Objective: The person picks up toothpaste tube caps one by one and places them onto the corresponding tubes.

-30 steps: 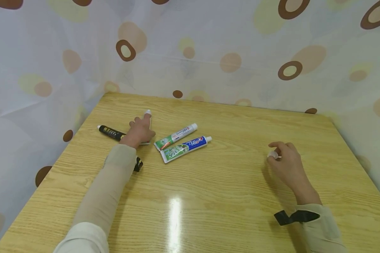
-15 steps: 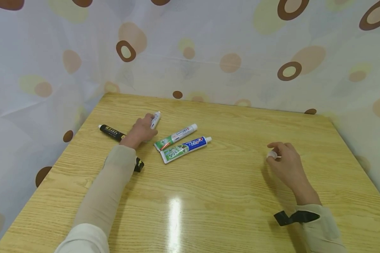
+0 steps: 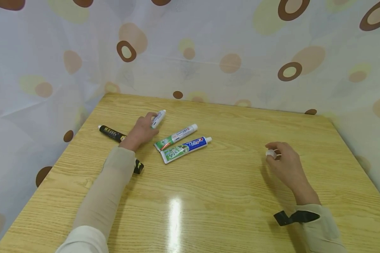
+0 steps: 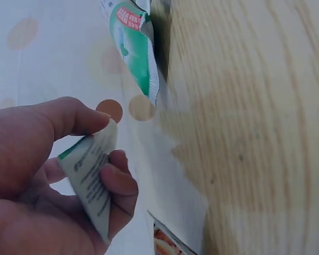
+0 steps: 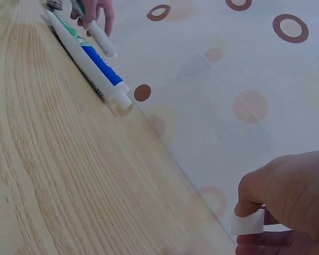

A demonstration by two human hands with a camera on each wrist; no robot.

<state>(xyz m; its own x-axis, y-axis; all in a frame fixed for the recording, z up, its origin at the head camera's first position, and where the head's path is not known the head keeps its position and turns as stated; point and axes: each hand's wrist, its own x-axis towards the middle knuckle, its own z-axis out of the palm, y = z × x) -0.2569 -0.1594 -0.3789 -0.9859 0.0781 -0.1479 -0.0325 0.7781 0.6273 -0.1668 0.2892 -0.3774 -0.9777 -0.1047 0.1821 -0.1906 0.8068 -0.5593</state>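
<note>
My left hand (image 3: 143, 130) pinches a white toothpaste tube (image 3: 158, 118) at the table's back left. Its tail shows small print and a green edge between thumb and fingers in the left wrist view. Just right of this hand lie a white-and-green toothpaste tube (image 3: 177, 137) and a blue-and-green toothpaste tube (image 3: 187, 149), side by side. A black tube (image 3: 111, 133) with a white cap is partly hidden behind my left wrist. At the right, my right hand (image 3: 285, 163) holds a small white cylindrical piece (image 5: 248, 222) between thumb and fingers, above the table.
The wooden table (image 3: 228, 196) runs back to a white curtain (image 3: 209, 42) with brown and yellow spots. A black strap (image 3: 296, 217) is on the right sleeve. A black piece (image 3: 139, 167) shows beside the left cuff.
The left hand has gripped and raised the white tube, swinging its capped end to the right. The right hand is almost still, with the white piece turned slightly.
</note>
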